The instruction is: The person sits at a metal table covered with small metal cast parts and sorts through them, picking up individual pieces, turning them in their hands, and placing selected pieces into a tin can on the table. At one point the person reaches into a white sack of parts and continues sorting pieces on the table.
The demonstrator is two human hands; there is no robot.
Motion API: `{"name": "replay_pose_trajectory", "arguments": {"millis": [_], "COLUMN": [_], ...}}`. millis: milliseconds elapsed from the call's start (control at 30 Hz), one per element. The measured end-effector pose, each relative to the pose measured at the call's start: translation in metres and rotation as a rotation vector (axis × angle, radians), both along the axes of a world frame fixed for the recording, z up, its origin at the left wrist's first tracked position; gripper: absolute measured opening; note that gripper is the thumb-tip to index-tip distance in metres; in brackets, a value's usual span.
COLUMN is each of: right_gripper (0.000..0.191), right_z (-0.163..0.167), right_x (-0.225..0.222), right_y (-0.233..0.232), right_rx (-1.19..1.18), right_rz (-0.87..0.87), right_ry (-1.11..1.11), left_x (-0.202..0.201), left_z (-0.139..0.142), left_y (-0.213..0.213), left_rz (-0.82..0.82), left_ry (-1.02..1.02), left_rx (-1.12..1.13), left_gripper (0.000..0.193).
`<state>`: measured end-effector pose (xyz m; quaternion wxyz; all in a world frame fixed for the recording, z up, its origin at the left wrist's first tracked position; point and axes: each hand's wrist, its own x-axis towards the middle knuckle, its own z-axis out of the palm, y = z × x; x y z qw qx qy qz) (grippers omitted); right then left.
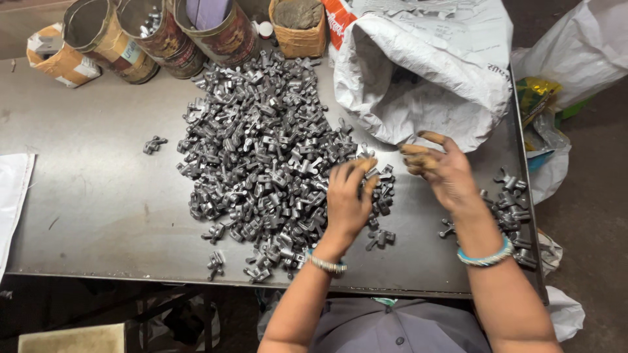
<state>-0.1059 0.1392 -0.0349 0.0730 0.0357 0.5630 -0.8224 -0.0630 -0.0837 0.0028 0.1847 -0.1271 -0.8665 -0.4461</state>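
Grey steel table (91,196): left hand (348,196) curls into the parts heap (261,150), grip hidden; right hand (443,171), half-open and empty, could knock near-edge pieces (517,216) off.

I see big heap of metal parts (261,150) on counter (85,196), centre. Left hand (348,199) on heap's right edge, fingers (356,171) among parts. Right hand (441,171) raised right of it, just before sack (425,72). Smaller pile of parts (513,209) at counter's right edge. Tins (157,33) along far edge, behind heap. One stray part (154,144) left of heap.
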Motion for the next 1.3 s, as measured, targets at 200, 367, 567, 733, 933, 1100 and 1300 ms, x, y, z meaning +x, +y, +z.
{"name": "replay_pose_trajectory", "arguments": {"millis": [200,367,567,733,933,1100,1300], "right_gripper": [0.053,0.044,0.043,0.039,0.039,0.042,0.036], "right_z": [-0.001,-0.005,0.019,0.033,0.034,0.014,-0.001], "right_x": [-0.002,0.017,0.047,0.065,0.075,0.068,0.05], "right_y": [-0.051,-0.054,-0.025,0.018,0.097,0.098,0.091], "right_rx": [1.16,1.195,1.007,1.188,1.532,1.599,1.728], "right_rz": [0.045,-0.032,0.046,-0.142,-0.401,-0.315,-0.331], "right_ry": [0.437,0.458,0.472,0.446,0.169,0.146,0.13], "left_x": [-0.09,-0.137,-0.157,-0.167,-0.164,-0.155,-0.145], "left_z": [0.003,-0.017,-0.036,-0.037,-0.024,0.003,0.024], "left_y": [0.024,0.044,0.057,0.05,0.044,0.05,0.066], "left_rz": [-0.088,-0.239,-0.232,-0.238,-0.333,-0.359,-0.496], "left_ry": [0.226,0.278,0.363,0.366,0.355,0.37,0.081], "left_rx": [-0.455,-0.773,-0.771,-0.85,-0.814,-0.779,-0.874], "left_gripper": [0.056,0.052,0.035,0.014,0.015,0.012,0.025]}}
